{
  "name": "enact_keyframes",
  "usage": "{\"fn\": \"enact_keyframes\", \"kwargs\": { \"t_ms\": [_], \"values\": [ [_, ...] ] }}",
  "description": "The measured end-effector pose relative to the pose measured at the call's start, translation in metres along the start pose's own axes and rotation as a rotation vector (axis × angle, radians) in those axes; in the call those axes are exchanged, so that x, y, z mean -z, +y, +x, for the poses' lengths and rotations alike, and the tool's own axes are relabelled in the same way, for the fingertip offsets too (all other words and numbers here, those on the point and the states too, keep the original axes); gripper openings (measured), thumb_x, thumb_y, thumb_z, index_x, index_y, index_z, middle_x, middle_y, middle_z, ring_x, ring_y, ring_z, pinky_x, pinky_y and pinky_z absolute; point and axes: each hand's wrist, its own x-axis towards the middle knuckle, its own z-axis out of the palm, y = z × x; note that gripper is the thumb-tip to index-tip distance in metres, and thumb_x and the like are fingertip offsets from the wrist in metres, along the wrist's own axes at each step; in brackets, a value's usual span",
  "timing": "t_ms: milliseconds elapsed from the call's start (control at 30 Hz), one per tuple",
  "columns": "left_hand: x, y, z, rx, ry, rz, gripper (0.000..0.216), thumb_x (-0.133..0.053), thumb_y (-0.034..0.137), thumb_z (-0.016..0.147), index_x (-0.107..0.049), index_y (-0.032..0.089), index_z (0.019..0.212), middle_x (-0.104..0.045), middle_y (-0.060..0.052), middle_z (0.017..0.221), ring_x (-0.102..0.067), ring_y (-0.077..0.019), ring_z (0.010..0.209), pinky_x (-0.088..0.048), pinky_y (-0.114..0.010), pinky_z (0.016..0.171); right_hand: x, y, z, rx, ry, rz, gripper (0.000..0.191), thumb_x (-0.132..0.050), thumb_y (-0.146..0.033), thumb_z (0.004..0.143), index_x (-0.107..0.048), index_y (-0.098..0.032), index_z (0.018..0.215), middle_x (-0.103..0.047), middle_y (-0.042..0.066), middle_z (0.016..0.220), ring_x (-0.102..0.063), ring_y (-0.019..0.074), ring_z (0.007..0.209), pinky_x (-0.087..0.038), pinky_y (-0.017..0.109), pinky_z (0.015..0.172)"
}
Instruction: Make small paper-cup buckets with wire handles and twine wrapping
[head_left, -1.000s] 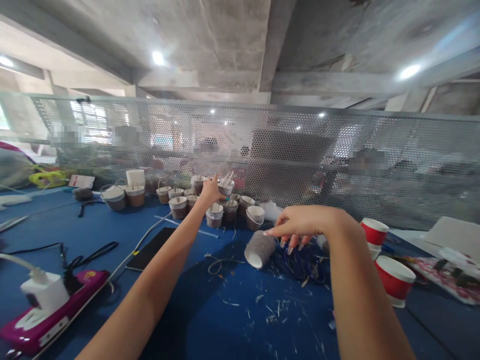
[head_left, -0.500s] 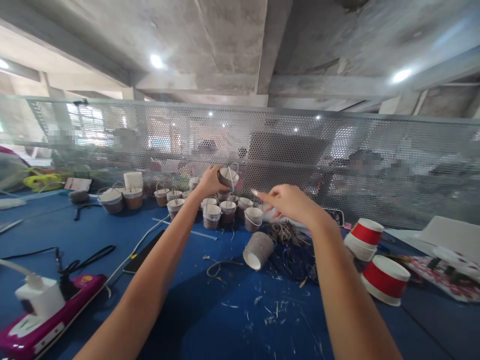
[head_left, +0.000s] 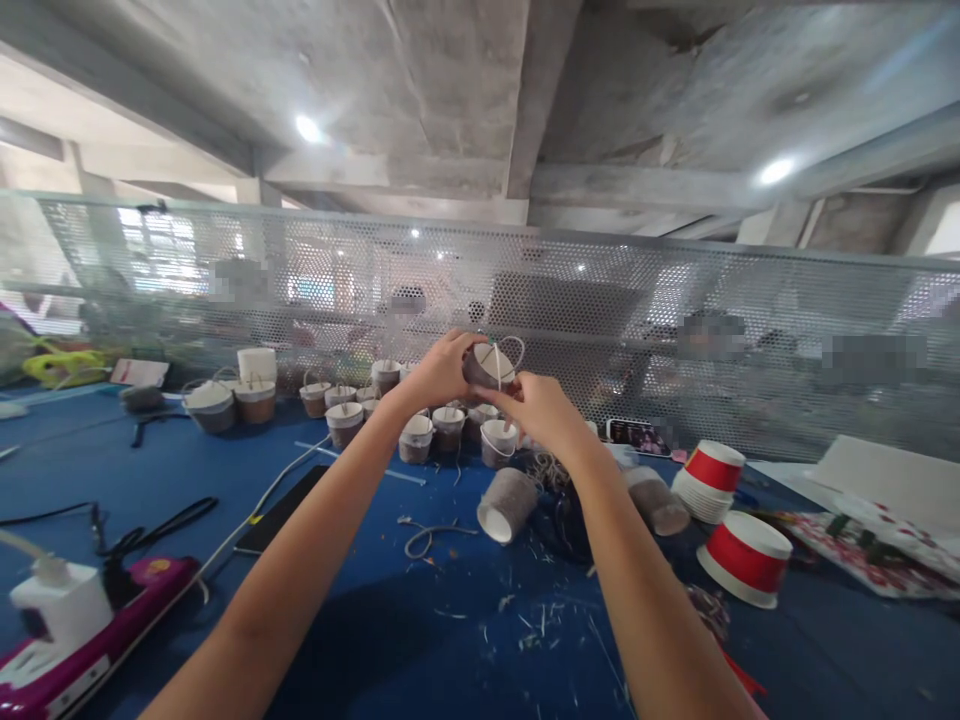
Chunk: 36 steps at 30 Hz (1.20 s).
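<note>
A small grey cup-bucket (head_left: 481,372) with a white inside and a thin cord handle is held up above the table, its mouth tilted toward me. My left hand (head_left: 450,372) is closed around its left side. My right hand (head_left: 536,405) has its thumb and fingers closed at the bucket's lower right, by the hanging end of the cord. Just below and behind the hands stand several similar small buckets (head_left: 448,428) with cord handles. A grey-wrapped cup (head_left: 507,505) lies on its side nearer to me.
White cups with red bands (head_left: 746,560) stand at the right, near another grey cup (head_left: 657,500) on its side. A phone (head_left: 637,437) leans at the back. To the left lie a dark flat device (head_left: 281,510) and a purple power strip (head_left: 97,640). A perforated metal screen (head_left: 420,320) borders the table.
My right hand has moved left and closed on the bucket, where before it pointed with its fingers apart from it. The bucket in my left hand has shifted slightly right.
</note>
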Motion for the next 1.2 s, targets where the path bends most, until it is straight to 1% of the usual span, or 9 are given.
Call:
{"fn": "enact_keyframes", "kwargs": {
  "t_ms": [200,300,533,667,767,900,967,1067,1200],
  "values": [
    [-0.005,-0.01,0.001,-0.097,0.143,-0.055,0.079,-0.084,0.022,0.05,-0.05,0.02,0.122,-0.049,-0.006,0.105,-0.056,-0.0217,0.092,-0.052,-0.04,0.083,0.005,0.0,0.0,0.107,0.007,-0.054,0.025,-0.048,-0.03,0.087,-0.064,-0.011,0.09,-0.068,0.012,0.074,-0.06,0.0156,0.056,-0.041,0.027,0.057],
    [-0.009,-0.016,0.002,-0.177,0.22,-0.069,0.079,-0.085,0.029,0.054,-0.049,0.019,0.124,-0.048,-0.006,0.103,-0.055,-0.0213,0.093,-0.052,-0.04,0.084,0.005,0.0,0.001,0.155,0.027,-0.074,0.024,-0.041,-0.019,0.089,-0.064,-0.012,0.084,-0.069,0.012,0.074,-0.062,0.0154,0.057,-0.042,0.027,0.059],
    [-0.013,-0.028,0.004,-0.288,0.411,0.038,0.072,-0.08,0.036,0.064,-0.048,0.021,0.126,-0.05,-0.006,0.101,-0.051,-0.021,0.092,-0.05,-0.038,0.084,0.015,-0.001,0.001,0.137,0.021,0.116,0.029,-0.037,-0.019,0.094,-0.063,-0.013,0.083,-0.071,0.014,0.078,-0.067,0.0165,0.062,-0.05,0.026,0.059],
    [-0.015,-0.035,0.002,-0.275,0.425,0.073,0.07,-0.08,0.036,0.064,-0.049,0.021,0.125,-0.05,-0.006,0.099,-0.052,-0.0216,0.091,-0.05,-0.04,0.083,0.032,-0.008,-0.008,0.155,0.05,0.255,0.029,-0.039,-0.024,0.095,-0.064,-0.011,0.088,-0.072,0.012,0.08,-0.069,0.0157,0.063,-0.055,0.026,0.058],
    [-0.018,-0.038,0.001,-0.273,0.408,0.027,0.071,-0.081,0.036,0.063,-0.05,0.021,0.125,-0.049,-0.005,0.098,-0.053,-0.0205,0.089,-0.051,-0.039,0.081,0.045,-0.013,-0.016,0.163,0.146,0.333,0.033,-0.04,-0.031,0.096,-0.065,-0.01,0.091,-0.072,0.011,0.078,-0.069,0.0152,0.062,-0.056,0.025,0.057],
    [-0.018,-0.037,-0.001,-0.291,0.41,-0.082,0.069,-0.08,0.029,0.065,-0.05,0.023,0.127,-0.05,-0.007,0.105,-0.054,-0.0214,0.097,-0.052,-0.04,0.084,0.06,-0.006,-0.021,0.012,0.336,0.238,0.036,-0.04,-0.033,0.095,-0.066,-0.011,0.083,-0.071,0.011,0.071,-0.066,0.0144,0.054,-0.054,0.023,0.049],
    [-0.016,-0.034,-0.001,-0.324,0.415,-0.121,0.069,-0.079,0.024,0.066,-0.049,0.024,0.128,-0.05,-0.008,0.113,-0.053,-0.023,0.106,-0.051,-0.04,0.088,0.064,0.006,-0.018,-0.107,0.354,0.116,0.035,-0.043,-0.032,0.094,-0.065,-0.013,0.073,-0.07,0.01,0.067,-0.064,0.0138,0.049,-0.052,0.023,0.046],
    [-0.01,-0.028,-0.001,-0.402,0.427,-0.125,0.067,-0.076,0.018,0.069,-0.048,0.025,0.129,-0.051,-0.01,0.121,-0.053,-0.0237,0.113,-0.049,-0.042,0.093,0.063,0.035,-0.01,-0.265,0.234,0.071,0.035,-0.044,-0.031,0.093,-0.06,-0.016,0.066,-0.07,0.009,0.066,-0.065,0.0139,0.049,-0.053,0.023,0.048],
    [-0.004,-0.019,0.0,-0.488,0.426,-0.084,0.064,-0.073,0.015,0.071,-0.048,0.025,0.129,-0.055,-0.01,0.12,-0.054,-0.0239,0.112,-0.048,-0.043,0.094,0.051,0.073,0.004,-0.44,0.048,0.013,0.038,-0.044,-0.027,0.093,-0.056,-0.016,0.058,-0.069,0.011,0.062,-0.065,0.0157,0.046,-0.051,0.023,0.044]
  ]
}}
